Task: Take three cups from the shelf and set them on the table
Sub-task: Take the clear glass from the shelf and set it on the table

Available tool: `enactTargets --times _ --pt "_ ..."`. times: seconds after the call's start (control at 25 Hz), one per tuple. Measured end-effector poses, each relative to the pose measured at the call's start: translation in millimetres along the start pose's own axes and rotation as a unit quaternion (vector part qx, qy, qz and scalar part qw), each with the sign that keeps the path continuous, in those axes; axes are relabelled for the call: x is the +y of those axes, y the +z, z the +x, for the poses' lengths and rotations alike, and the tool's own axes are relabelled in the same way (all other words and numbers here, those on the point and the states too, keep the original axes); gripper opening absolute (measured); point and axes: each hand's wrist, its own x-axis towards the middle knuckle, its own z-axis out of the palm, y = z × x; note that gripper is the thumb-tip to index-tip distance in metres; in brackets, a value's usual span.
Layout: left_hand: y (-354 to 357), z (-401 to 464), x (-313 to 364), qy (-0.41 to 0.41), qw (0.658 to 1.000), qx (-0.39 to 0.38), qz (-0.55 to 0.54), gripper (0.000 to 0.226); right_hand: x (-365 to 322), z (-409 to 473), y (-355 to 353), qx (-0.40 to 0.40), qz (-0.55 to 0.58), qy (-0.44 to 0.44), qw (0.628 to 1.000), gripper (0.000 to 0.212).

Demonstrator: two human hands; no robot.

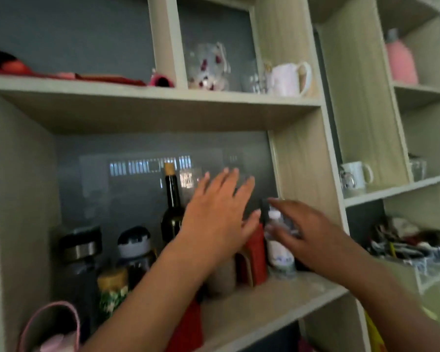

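Observation:
A white mug [287,78] with a handle stands in the upper shelf compartment, beside small clear glasses [254,81] and a glass pitcher [208,68] with red spots. Another white mug [354,176] sits on the right-hand shelf, with a clear glass mug [417,167] further right. My left hand [219,212] is raised with fingers spread in front of the large middle compartment, holding nothing. My right hand [305,229] reaches in beside it, fingers apart, close to a small white bottle [280,247]; blur hides whether it touches.
The middle shelf [277,298] holds a dark wine bottle [172,204], a red box [255,255], flasks [80,252] and jars. A pink bag [51,329] sits bottom left. A pink bottle [400,59] stands top right. A cluttered basket [412,246] fills the lower right compartment.

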Motion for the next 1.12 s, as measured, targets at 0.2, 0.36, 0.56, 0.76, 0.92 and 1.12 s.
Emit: enactTargets --times 0.2,0.36,0.56,0.76,0.92,1.12 --pt "-13 113 -54 0.005 0.989 0.100 0.105 0.073 -10 115 -42 0.118 -0.068 -0.033 0.990 0.058" --pt "7 151 -59 0.007 0.984 0.082 0.160 0.077 2 167 -58 0.130 -0.081 -0.047 0.987 0.057" --pt "28 154 -61 0.012 0.964 0.112 0.242 0.080 17 226 -72 0.171 0.016 -0.007 0.985 0.061" --pt "34 155 -63 0.015 0.957 0.137 0.254 0.081 19 280 -81 0.119 0.024 0.129 0.984 0.083" --pt "36 156 -65 0.019 0.958 0.147 0.247 0.081 21 296 -81 0.116 0.094 0.171 0.974 0.091" --pt "37 157 -66 0.019 0.961 0.148 0.233 0.081 18 305 -75 0.104 0.111 0.199 0.968 0.101"
